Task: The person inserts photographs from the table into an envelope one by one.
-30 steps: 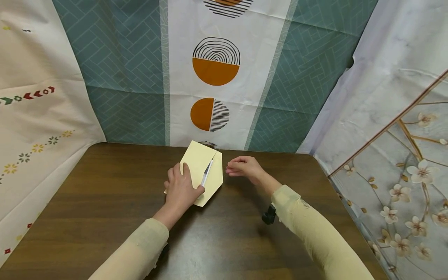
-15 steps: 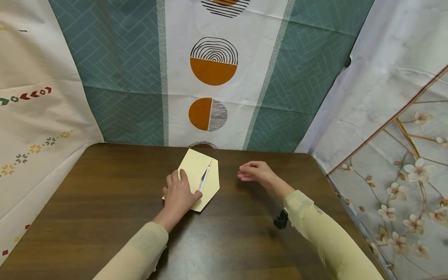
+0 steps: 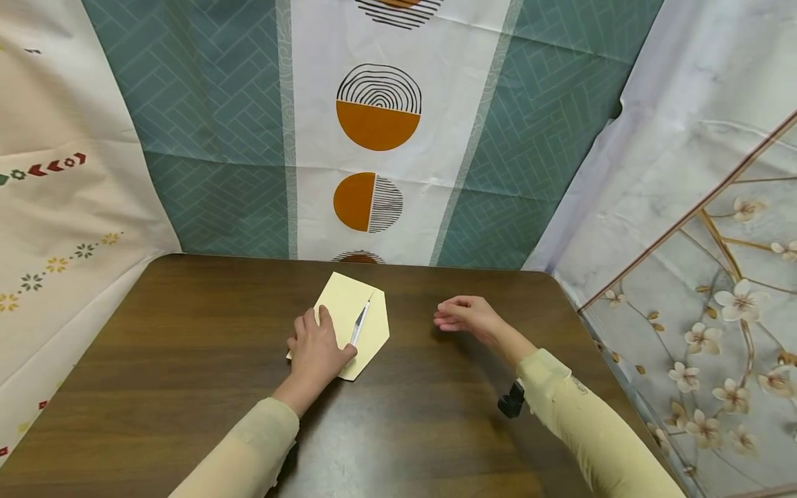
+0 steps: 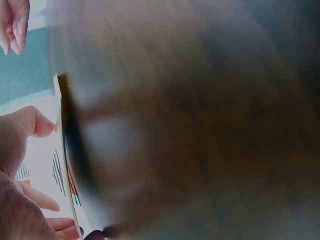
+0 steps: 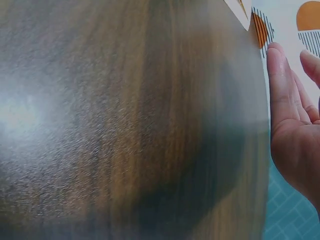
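Note:
In the head view my left hand (image 3: pixel 316 351) grips a pale yellow, angular card (image 3: pixel 336 299) by its left and near sides, fingers curled over the left edge. A slim white pen-like tool (image 3: pixel 359 325) with a dark middle and fine tip lies slantwise across it, its lower end at my thumb. Seen edge-on in the left wrist view, the card (image 4: pixel 62 120) appears slightly raised from the table. Farther right, my right hand (image 3: pixel 468 317) hovers over the table and holds nothing. Its fingers (image 5: pixel 281 87) look nearly straight in the right wrist view, thumb apart.
A dark brown wooden table (image 3: pixel 398 429) stretches under both hands. Patterned cloth (image 3: pixel 373 138) hangs along its far edge, and flowered cloth (image 3: pixel 697 311) is on the right. A black wrist camera (image 3: pixel 512 400) sits below the right sleeve.
My right hand has moved right, away from the card. The card and my left hand have come slightly nearer and lower, with the white tool still on top.

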A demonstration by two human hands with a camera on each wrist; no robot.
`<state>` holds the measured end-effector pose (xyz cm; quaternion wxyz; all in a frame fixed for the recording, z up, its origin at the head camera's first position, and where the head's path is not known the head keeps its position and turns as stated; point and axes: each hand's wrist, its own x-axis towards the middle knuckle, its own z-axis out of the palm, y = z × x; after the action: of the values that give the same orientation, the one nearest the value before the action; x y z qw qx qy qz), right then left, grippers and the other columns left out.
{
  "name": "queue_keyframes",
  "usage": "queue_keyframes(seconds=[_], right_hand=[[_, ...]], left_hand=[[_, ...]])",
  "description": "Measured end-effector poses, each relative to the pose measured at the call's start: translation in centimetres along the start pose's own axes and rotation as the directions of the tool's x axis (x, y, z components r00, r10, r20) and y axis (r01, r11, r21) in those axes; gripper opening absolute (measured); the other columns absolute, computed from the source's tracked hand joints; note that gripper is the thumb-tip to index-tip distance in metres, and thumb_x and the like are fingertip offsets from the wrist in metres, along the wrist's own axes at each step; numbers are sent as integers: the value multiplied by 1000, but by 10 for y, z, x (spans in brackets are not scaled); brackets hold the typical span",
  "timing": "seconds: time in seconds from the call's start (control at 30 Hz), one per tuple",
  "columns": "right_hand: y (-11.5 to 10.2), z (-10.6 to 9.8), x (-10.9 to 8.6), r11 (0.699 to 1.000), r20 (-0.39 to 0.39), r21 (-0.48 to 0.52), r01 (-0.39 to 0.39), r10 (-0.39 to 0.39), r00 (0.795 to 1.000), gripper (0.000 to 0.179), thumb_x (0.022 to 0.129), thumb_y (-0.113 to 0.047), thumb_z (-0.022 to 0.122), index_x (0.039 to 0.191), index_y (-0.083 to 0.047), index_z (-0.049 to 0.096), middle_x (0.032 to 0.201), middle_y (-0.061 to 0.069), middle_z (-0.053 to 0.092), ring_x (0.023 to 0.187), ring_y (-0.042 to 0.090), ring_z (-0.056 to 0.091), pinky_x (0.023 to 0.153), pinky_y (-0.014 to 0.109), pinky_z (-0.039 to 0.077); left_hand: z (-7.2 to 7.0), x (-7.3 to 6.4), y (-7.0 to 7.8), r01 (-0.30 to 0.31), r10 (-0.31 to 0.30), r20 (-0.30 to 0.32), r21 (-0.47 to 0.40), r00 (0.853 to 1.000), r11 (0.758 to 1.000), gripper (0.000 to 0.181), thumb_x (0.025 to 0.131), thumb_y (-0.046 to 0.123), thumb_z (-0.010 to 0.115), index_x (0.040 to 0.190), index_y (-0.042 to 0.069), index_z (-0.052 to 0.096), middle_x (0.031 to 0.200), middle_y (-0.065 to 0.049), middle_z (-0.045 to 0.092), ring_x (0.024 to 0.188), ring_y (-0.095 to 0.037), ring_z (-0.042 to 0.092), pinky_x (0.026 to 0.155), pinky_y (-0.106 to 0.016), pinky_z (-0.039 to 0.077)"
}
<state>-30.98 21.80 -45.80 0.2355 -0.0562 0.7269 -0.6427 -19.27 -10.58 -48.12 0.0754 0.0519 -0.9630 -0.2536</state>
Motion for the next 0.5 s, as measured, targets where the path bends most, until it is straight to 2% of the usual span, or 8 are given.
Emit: queue_keyframes(seconds=[0.27,0.37,0.5], right_hand=[[2,-3,-4,1000,-1,30,-8,8,1000,45,107,-6,63,139,23,50,117,26,75,93,19,80,86,35,63],[2,-4,-5,1000,2,27,-4,4,1000,47,107,-7,62,140,23,48,119,28,74,93,19,80,87,35,62],[2,-6,-6,1000,12,24,-2,2,1000,49,107,-8,62,141,24,47,127,36,68,94,20,80,88,36,62]], left_hand=[[3,1,-1,-18,18,-30,29,999,999,102,81,36,82,156,-16,35,151,-41,40,137,-59,40,88,-72,47],[2,2,-3,-25,26,-23,33,999,999,101,82,36,82,156,-15,37,152,-41,39,137,-58,40,91,-73,46],[-3,3,-5,-38,38,-6,41,999,998,100,83,38,83,155,-15,38,152,-40,39,138,-58,39,93,-74,44]])
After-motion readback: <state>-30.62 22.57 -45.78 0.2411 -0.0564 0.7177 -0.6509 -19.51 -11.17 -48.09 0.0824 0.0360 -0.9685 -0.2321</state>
